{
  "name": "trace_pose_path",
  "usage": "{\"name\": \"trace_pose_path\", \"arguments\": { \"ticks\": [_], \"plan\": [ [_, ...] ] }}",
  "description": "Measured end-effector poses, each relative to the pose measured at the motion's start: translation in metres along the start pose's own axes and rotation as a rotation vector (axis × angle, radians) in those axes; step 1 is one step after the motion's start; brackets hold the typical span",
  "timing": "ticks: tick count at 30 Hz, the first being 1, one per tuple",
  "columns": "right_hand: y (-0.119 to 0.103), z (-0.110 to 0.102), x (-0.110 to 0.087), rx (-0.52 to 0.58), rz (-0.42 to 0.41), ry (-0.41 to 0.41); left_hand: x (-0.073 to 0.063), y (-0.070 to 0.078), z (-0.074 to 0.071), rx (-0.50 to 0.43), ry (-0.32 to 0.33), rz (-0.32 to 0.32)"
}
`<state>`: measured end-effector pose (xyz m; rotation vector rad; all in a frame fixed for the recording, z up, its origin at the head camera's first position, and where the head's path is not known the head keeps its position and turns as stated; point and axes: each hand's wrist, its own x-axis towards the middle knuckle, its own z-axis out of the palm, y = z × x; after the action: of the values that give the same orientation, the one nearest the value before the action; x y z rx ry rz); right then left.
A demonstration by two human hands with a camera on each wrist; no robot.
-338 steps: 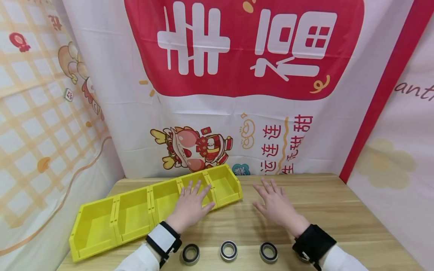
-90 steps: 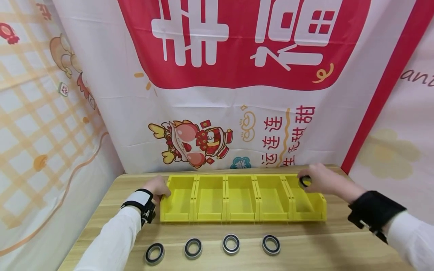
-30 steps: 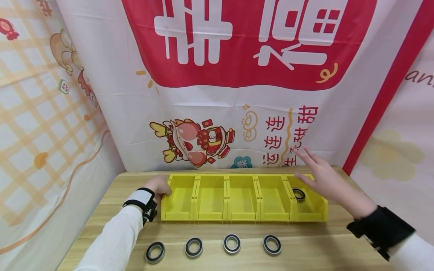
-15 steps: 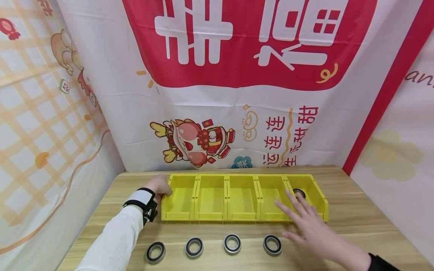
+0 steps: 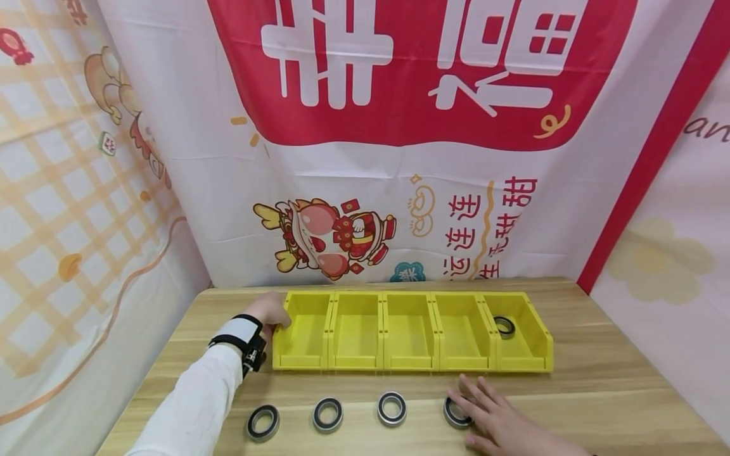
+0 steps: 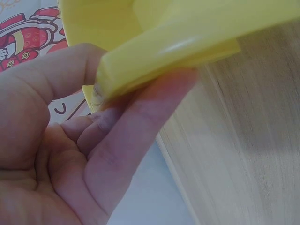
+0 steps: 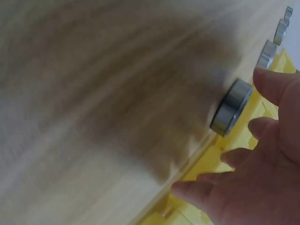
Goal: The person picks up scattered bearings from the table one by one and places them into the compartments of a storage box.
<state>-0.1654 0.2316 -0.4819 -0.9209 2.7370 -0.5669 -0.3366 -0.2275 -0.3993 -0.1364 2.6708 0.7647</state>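
A row of several joined yellow bins (image 5: 410, 363) stands across the wooden table. My left hand (image 5: 270, 310) grips the outer wall of its left end; in the left wrist view that yellow wall (image 6: 173, 49) sits between thumb and fingers. My right hand (image 5: 504, 425) hovers with spread fingers over the rightmost ball bearing (image 5: 449, 415) on the table, partly covering it. In the right wrist view the fingers stay apart from that bearing (image 7: 231, 108). Another bearing (image 5: 511, 329) lies inside the far-right bin, against its left wall.
Three more bearings lie in a line before the bins: a left one (image 5: 251, 427), a middle one (image 5: 327, 429) and a right one (image 5: 391, 422). A printed cloth (image 5: 353, 171) hangs behind the wooden table (image 5: 593, 380), with cloths at both sides.
The right hand has released a bearing in the far-right bin, then moved down and toward me over the rightmost table bearing. Earlier, the bin row was turned straight. The left hand stays on it.
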Motion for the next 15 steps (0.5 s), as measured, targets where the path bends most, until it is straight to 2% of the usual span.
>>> {"name": "trace_pose_path", "arguments": {
  "ticks": [2,5,15],
  "plan": [
    [0.002,0.0029,0.0004,0.006,0.009,-0.045,-0.0021,0.0015,-0.0003,0.007,-0.004,-0.002],
    [0.0038,0.0067,0.0013,-0.002,-0.001,-0.062,-0.0033,0.0023,0.0,0.006,-0.004,-0.005],
    [-0.0009,0.0065,0.003,-0.036,-0.029,0.006,-0.005,0.0029,0.0011,-0.015,0.007,0.004]
  ]
}}
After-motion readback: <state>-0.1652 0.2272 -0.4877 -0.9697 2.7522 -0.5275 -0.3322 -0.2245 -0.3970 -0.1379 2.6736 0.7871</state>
